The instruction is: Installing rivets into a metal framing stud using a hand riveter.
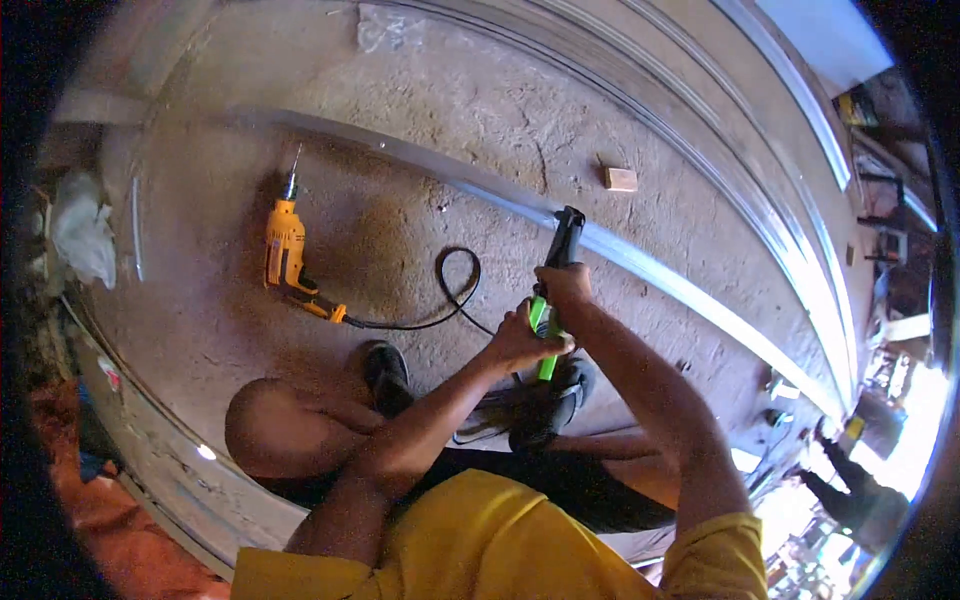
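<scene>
Both my hands are closed on a hand riveter (pixel 566 240) with a black body and bright green handles. My left hand (pixel 520 340) wraps the green grips low down, and my right hand (pixel 568 290) grasps it higher, by the black part. The tool's head meets a long, shiny metal bar (pixel 690 290) that runs diagonally across the floor in front of me. Whether a rivet sits in its nose is too small to see. To my left lies a yellow-and-black power drill (pixel 287 250) with a long bit fitted.
The drill's black cord (pixel 400 326) loops towards my shoes (pixel 387 378). Beyond the bar lie a small wooden block (pixel 620 180) and several long metal profiles (pixel 700 150). Clear plastic (pixel 388 28) is at the far side, a plastic bag (pixel 84 230) at far left. Another person (pixel 860 490) is at the right.
</scene>
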A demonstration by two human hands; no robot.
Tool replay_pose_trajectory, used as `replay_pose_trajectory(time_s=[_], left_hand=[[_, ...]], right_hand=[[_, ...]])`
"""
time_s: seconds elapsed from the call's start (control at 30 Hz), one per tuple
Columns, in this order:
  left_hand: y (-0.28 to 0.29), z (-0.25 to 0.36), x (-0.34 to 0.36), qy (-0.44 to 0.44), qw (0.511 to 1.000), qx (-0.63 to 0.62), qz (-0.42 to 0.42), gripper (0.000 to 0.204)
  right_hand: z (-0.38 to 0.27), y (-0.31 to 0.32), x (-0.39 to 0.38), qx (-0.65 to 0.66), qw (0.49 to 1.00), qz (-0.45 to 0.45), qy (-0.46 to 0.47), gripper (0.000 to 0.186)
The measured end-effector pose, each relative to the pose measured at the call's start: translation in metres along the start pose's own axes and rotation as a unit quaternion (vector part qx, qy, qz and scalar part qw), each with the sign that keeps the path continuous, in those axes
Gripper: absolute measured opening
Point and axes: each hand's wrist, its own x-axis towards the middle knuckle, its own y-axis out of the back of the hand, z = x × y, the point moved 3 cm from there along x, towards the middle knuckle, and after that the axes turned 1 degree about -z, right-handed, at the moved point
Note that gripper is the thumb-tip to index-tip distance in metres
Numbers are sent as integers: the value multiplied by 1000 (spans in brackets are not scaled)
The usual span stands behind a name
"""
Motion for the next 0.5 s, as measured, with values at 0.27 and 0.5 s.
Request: replay_pose_trajectory(time_s=[0.27, 0.5], left_hand=[[5, -5, -9, 102, 990, -39, -91, 97], [23, 7, -11, 94, 989, 103, -40, 81]], right_hand=[[4, 0, -4, 52, 997, 50, 35, 18], [5, -7, 3, -26, 992, 101, 73, 21]])
